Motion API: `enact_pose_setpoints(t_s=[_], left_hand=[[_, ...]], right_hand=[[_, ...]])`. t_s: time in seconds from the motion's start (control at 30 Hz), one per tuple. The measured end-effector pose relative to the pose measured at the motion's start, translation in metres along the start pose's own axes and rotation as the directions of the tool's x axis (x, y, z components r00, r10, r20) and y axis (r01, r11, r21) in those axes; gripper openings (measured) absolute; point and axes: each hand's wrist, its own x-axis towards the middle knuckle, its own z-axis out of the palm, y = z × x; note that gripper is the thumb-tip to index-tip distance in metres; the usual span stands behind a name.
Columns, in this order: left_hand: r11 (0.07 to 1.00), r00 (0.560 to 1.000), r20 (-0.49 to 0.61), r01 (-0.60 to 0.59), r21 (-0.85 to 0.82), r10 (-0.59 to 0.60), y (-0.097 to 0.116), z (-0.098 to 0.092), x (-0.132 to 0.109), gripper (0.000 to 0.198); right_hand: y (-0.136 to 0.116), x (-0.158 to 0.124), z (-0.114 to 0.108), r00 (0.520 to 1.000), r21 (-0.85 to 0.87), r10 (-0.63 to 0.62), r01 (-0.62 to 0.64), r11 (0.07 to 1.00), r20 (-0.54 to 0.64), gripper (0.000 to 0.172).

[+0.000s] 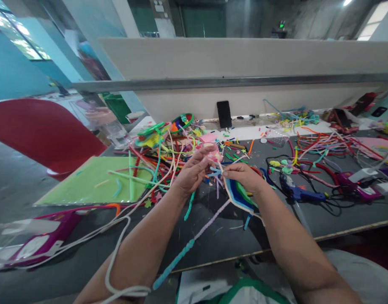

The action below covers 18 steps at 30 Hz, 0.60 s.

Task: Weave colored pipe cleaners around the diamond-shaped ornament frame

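Note:
Both my hands are raised over the grey worktable (219,236), close together. My left hand (192,171) pinches a small pink craft piece (214,154) with thin pipe-cleaner ends sticking out. My right hand (243,175) is closed on a layered piece made of blue, green and cream pipe cleaners (236,196) that hangs below it. A long teal and lilac pipe cleaner (187,247) trails from the work toward me. A white cord (118,249) loops over my left forearm.
A heap of coloured pipe cleaners (162,154) lies behind my hands. A green foam sheet (92,179) is at left, a purple glue gun (45,240) nearer left, a blue glue gun (297,192) and cables at right, a black phone (224,114) against the partition.

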Motion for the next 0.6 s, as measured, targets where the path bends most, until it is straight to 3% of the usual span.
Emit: enact_pose_setpoints(t_s=[0.13,0.27,0.47,0.6], left_hand=[[0.946,0.986,0.024,-0.162,0.279,0.162,-0.002,0.001,0.001,0.034],[0.883,0.975,0.095,-0.224,0.414,0.202,-0.004,0.003,0.000,0.026],[0.928,0.981,0.009,-0.184,0.322,0.192,-0.013,0.004,0.000,0.012],[0.957,0.978,-0.051,-0.189,0.221,0.205,-0.019,0.005,0.000,0.015]], right_hand=[[-0.001,-0.001,0.000,1.000,0.027,-0.016,0.016,1.000,0.009,0.017],[0.000,-0.001,0.001,0.999,0.022,-0.044,0.044,0.999,0.004,0.019],[0.001,-0.001,0.001,0.995,0.069,-0.089,0.086,0.994,0.039,0.019],[0.001,0.000,0.001,0.993,0.089,-0.112,0.108,0.990,0.037,0.019]])
